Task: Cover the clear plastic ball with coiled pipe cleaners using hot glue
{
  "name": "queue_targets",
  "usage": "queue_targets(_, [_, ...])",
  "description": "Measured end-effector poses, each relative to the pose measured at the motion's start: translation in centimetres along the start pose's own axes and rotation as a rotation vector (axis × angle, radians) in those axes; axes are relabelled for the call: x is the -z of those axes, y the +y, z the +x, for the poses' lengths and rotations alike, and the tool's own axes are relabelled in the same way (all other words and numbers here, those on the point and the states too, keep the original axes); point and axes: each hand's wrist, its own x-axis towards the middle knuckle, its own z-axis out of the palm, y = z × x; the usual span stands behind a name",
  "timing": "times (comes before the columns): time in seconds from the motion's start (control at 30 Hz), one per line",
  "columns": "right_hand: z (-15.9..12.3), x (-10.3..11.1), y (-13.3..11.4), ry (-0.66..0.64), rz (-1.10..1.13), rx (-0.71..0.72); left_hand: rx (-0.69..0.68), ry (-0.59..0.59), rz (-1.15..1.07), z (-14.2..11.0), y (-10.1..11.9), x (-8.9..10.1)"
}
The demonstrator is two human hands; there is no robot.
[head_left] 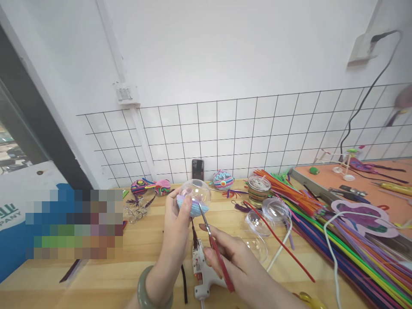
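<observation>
My left hand is closed around a clear plastic ball, thumb in front. The lower part of the ball is covered with light blue and lilac fuzzy strips. In my right hand is a pair of red-handled tweezers, pinched between thumb and fingers. Their metal tip touches, or nearly touches, the blue strips on the ball's near side. A dark tassel hangs below the ball. Under my hands lies a white glue gun, partly hidden by my right hand.
Wrapped balls and a phone stand along the wall. To the right are a lidded cup, clear half-shells, a red pipe cleaner, a white cord and bundles of pipe cleaners.
</observation>
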Motion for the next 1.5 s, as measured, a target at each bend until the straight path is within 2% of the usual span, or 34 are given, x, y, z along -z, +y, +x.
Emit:
queue_targets(0.57, [0.20, 0.22, 0.32, 0.001, -0.042, 0.009, -0.006, -0.024, -0.063, 0.10, -0.28, 0.16])
queue_targets(1.07, [0.20, 0.14, 0.25, 0.020, -0.061, 0.009, 0.058, -0.029, -0.146, 0.10, 0.24, -0.21])
queue_targets(1.5, [0.11, 0.20, 0.79, 0.001, -0.007, 0.011, 0.056, -0.045, -0.150, 0.10, 0.14, -0.06])
